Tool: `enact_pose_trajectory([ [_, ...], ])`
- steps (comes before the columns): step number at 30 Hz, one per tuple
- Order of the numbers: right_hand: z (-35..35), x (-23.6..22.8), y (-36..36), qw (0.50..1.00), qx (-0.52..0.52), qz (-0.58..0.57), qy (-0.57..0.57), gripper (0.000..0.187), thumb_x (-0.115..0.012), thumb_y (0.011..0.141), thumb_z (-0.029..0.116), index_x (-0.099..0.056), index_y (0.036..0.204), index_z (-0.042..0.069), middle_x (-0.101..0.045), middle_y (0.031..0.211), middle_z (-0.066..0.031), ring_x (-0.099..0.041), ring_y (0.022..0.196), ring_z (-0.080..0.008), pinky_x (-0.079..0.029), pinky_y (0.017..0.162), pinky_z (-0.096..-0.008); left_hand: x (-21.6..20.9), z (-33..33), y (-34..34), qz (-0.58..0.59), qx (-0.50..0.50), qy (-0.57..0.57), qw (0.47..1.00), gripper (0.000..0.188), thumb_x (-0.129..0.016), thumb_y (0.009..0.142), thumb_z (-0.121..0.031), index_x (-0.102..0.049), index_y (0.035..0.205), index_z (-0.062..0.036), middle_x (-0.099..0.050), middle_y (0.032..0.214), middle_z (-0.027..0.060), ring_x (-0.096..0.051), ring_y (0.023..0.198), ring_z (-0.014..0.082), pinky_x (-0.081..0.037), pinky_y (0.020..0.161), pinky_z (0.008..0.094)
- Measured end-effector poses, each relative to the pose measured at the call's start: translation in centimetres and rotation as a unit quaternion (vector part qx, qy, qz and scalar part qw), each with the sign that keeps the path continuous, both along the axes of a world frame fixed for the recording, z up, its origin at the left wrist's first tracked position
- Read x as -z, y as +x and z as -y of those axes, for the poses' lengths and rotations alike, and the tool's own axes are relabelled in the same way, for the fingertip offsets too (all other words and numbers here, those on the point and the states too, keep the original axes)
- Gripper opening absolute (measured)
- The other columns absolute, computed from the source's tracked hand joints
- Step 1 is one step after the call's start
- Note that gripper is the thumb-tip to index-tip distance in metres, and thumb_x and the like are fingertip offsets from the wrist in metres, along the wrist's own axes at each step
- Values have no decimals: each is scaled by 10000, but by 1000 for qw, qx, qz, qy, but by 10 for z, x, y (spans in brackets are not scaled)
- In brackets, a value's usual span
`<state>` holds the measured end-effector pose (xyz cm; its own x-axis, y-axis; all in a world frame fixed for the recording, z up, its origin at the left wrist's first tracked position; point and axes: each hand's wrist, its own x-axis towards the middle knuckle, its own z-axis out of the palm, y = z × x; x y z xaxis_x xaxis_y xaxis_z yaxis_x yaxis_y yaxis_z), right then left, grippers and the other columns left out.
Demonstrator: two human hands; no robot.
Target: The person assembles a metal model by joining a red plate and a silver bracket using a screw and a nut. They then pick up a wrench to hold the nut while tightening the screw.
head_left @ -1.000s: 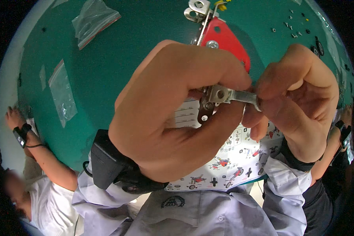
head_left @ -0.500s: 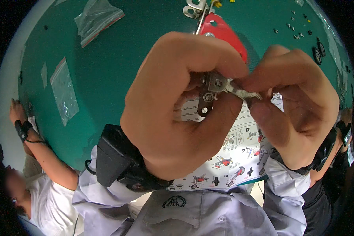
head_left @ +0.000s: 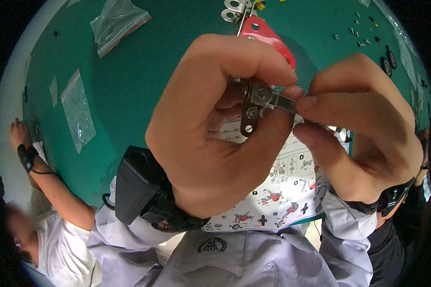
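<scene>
— What's lying on that green table (head_left: 143, 91)?

— Two clear plastic bags, one at the far side (head_left: 117, 21), one flat by the left edge (head_left: 77, 109); a red plate (head_left: 268, 36) with a silver bracket (head_left: 234, 9) just beyond it; small screws (head_left: 361, 36) and black wheels (head_left: 387, 60) far right.

— And nearer?

— A picture instruction sheet (head_left: 277, 191); a co-worker's arm (head_left: 43, 177) at the left.

Crumpled clear plastic zip bag with red strip (head_left: 119, 21) at eleven o'clock; flat clear plastic bag (head_left: 77, 111) at nine o'clock; white printed instruction sheet with small coloured pictures (head_left: 282, 191) at five o'clock, partly hidden.
</scene>
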<state>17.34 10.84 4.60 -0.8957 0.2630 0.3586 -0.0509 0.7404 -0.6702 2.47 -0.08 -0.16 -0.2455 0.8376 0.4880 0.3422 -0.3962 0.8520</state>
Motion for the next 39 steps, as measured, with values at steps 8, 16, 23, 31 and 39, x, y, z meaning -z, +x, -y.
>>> enact_pose_trajectory([
  [8,-4,2,-1,996,-40,-3,84,276,-669,646,-54,-599,911,-92,-571,785,-203,-546,621,-202,-416,502,-260,1,-1,-1,-32,3,4,999,390,-706,732,51,-479,1048,27,-547,983,89,-546,837,113,-445,753,210],
  [16,0,5,-1,996,-25,-10,80,262,-633,647,-65,-607,905,-101,-566,768,-184,-528,604,-176,-398,483,-255,0,2,0,-10,12,-9,1000,398,-717,735,29,-472,1049,26,-548,981,94,-549,843,120,-448,760,221],
  [23,2,4,-3,996,-24,-19,88,272,-617,623,-85,-611,895,-97,-576,746,-166,-510,575,-170,-376,467,-253,0,4,-1,-11,17,-6,1000,433,-744,711,9,-474,1048,28,-540,1010,99,-553,860,127,-452,771,225],
  [31,5,12,-7,992,-17,-63,106,267,-607,590,-99,-611,858,-100,-595,722,-165,-478,541,-173,-349,433,-262,-2,5,-2,-15,18,-16,1000,488,-790,669,-60,-484,1039,27,-544,1000,98,-557,860,132,-456,765,230],
  [39,12,11,-8,992,10,-57,116,254,-608,580,-72,-619,833,-92,-589,705,-162,-467,520,-175,-341,411,-270,-6,6,-6,-95,27,-31,995,485,-795,676,-117,-488,1017,42,-552,981,109,-561,855,151,-452,778,247],
])
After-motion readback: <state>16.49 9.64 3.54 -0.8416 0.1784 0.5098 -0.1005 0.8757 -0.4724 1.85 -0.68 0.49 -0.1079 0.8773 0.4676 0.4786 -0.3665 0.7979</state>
